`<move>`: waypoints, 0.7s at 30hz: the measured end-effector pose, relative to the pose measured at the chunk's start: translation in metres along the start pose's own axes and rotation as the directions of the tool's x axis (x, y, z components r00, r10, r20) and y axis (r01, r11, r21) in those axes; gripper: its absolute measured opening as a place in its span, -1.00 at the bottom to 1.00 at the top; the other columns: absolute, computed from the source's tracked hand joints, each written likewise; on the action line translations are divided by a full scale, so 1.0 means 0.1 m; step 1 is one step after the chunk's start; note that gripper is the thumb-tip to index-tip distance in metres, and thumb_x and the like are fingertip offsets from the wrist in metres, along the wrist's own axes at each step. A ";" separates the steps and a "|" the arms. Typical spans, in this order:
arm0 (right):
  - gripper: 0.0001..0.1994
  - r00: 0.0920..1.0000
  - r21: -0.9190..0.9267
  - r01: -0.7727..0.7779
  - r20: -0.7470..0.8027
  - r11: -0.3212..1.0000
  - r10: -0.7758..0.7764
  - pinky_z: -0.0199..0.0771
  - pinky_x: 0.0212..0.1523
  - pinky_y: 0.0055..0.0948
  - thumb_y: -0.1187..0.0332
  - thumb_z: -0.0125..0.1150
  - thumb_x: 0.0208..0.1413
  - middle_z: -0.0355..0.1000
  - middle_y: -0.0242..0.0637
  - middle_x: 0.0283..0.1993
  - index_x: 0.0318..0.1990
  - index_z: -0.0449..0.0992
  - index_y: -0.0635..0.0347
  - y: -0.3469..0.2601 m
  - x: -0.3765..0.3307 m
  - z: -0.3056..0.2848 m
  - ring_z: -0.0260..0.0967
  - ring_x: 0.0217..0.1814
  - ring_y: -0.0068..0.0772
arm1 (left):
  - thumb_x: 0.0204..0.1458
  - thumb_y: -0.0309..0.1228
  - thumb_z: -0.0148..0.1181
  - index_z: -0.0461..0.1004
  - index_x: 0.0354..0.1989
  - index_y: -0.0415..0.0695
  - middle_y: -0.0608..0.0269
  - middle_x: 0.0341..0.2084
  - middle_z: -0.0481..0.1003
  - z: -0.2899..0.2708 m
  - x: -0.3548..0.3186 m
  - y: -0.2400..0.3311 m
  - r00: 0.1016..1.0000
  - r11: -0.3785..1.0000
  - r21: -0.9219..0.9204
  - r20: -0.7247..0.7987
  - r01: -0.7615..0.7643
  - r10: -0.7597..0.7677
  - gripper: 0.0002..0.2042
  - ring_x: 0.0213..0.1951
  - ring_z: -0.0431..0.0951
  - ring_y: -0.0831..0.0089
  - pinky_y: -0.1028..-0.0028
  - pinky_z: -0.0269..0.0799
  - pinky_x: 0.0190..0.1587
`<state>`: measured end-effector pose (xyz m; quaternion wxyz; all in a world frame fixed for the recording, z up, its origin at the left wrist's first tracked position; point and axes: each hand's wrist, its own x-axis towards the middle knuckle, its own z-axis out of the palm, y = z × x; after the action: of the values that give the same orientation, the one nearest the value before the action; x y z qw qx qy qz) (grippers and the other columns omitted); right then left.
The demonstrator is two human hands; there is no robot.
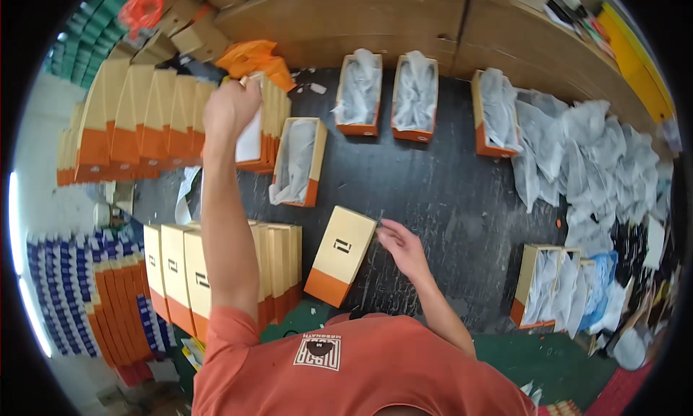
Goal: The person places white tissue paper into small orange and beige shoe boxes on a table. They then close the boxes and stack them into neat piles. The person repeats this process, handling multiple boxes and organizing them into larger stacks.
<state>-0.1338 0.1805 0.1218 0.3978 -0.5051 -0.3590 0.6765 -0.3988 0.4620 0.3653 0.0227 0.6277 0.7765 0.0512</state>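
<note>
- Nearest the person, a row of closed tan-and-orange boxes (216, 272) is standing on edge at the tabletop (447, 192) front, seemingly finished.
- The right hand (401, 246) is resting its loosely spread fingers (382, 228) on the edge of a closed box (341, 256) lying flat, touching it without gripping.
- Farther out, an open box (297, 161) lined with white tissue is waiting, with three more open boxes (390, 95) behind it.
- The left hand (229, 107) is reaching up, fingers closing around a box in the far standing stack (144, 120).
- At right, a loose tissue pile (599, 163) is lying unused, so much packing appears left.
</note>
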 end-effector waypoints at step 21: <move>0.23 0.678 -0.617 -0.473 -0.711 0.628 -0.187 0.06 0.42 0.18 -0.03 0.58 -0.16 -0.14 0.27 0.53 0.58 -0.14 0.12 1.10 -1.33 -1.42 -0.05 0.50 0.34 | 0.02 -0.51 0.23 0.50 0.11 -0.15 -0.05 -0.10 0.57 3.06 -1.22 1.99 0.361 0.534 -0.259 0.501 -0.805 0.787 -0.59 0.00 0.61 0.05 0.12 0.52 0.11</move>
<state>0.0080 0.0255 0.0439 0.1913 -0.8750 -0.3772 0.2357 -0.1495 0.3997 0.0792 0.2135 0.9076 0.3317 -0.1437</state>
